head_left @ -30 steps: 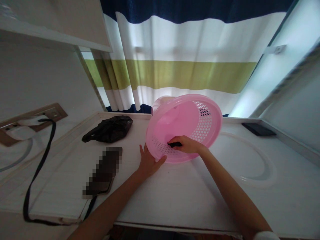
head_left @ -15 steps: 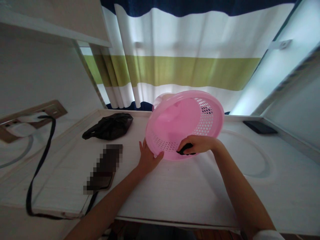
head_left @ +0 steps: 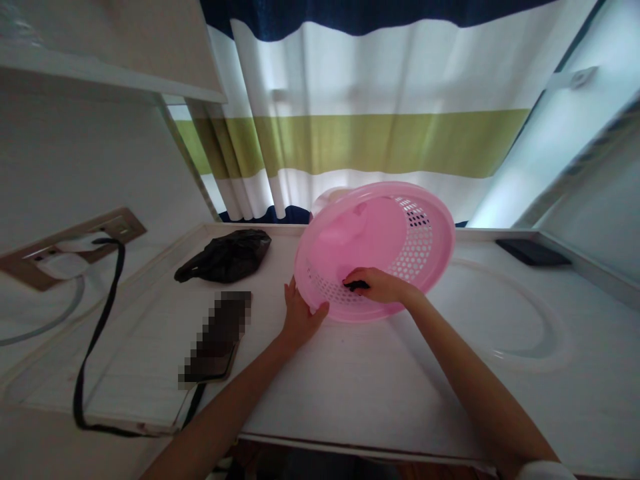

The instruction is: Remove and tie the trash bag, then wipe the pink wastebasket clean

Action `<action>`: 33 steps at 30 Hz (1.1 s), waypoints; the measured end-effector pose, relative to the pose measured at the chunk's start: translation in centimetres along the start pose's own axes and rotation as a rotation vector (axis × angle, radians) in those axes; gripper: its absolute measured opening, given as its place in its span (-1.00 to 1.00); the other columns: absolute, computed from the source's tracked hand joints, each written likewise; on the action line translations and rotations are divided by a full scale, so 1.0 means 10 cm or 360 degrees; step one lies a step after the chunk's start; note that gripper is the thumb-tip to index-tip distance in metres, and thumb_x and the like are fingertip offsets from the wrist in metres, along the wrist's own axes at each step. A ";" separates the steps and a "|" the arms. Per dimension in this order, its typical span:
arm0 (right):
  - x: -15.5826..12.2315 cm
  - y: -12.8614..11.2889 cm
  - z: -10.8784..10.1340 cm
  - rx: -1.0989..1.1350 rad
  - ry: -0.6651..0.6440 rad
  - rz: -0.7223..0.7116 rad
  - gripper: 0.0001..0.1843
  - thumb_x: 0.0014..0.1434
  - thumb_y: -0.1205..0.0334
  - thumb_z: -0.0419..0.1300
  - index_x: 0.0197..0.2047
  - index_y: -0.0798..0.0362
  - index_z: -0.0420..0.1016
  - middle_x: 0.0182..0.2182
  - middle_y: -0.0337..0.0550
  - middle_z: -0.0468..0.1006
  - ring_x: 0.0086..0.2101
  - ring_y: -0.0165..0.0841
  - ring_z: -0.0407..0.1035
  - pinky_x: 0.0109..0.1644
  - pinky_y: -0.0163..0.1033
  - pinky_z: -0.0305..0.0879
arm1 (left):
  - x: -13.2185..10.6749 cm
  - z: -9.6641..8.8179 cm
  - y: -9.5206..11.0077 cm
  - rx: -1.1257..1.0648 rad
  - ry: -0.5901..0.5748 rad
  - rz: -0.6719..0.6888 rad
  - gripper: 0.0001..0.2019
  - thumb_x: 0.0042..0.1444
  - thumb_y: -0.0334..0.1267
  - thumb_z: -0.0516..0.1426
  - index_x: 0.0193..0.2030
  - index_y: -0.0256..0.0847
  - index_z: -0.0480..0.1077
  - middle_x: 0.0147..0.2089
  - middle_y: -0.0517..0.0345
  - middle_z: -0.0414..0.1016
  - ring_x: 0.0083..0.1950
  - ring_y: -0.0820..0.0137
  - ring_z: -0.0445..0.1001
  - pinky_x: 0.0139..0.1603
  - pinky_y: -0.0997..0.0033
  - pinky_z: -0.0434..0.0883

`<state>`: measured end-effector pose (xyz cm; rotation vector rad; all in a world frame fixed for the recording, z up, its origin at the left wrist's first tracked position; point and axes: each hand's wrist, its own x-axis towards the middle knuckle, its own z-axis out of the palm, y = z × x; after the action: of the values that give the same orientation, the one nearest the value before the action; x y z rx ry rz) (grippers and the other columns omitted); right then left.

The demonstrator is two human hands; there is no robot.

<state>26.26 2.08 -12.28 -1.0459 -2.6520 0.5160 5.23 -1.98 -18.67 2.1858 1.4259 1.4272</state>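
A pink plastic basket (head_left: 380,227) with a perforated wall is tilted up on the white tabletop, its open side facing me. My left hand (head_left: 303,317) grips its lower left rim, thumb at the front and fingers round the outside. Inside the basket, my right hand (head_left: 377,283) is closed on a small black cloth-like wad (head_left: 357,285), held against the lower perforated wall. Most of the wad is hidden by the fingers. A paler object (head_left: 330,197) shows partly behind the basket.
On the left lie a black plastic bag (head_left: 227,257) and a blurred-out phone (head_left: 217,340). A black cord (head_left: 103,320) runs from the wall socket (head_left: 75,247). To the right are a white ring-shaped lid (head_left: 553,333) and a flat black object (head_left: 533,252). A striped curtain (head_left: 380,140) hangs behind.
My right hand has moved left and farther into the basket with the black wad, from near the lower rim onto the perforated wall. My left hand keeps its hold on the rim.
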 end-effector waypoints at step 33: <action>-0.07 -0.15 -0.01 -0.0170 -0.0386 0.0250 -0.68 -0.06 0.20 0.07 -0.17 -0.12 0.35 -0.25 -0.21 0.45 -0.29 -0.30 0.32 -0.31 -0.28 0.16 | -0.02 0.00 -0.05 0.0194 -0.0068 0.0026 -0.33 -0.06 -0.08 0.05 0.16 -0.26 -0.11 0.19 -0.18 -0.02 0.25 0.10 -0.16 0.16 -0.12 -0.31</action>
<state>25.82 0.58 -11.65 -1.3078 -2.8485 0.5712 4.85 -1.88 -19.11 2.2911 1.5215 1.3228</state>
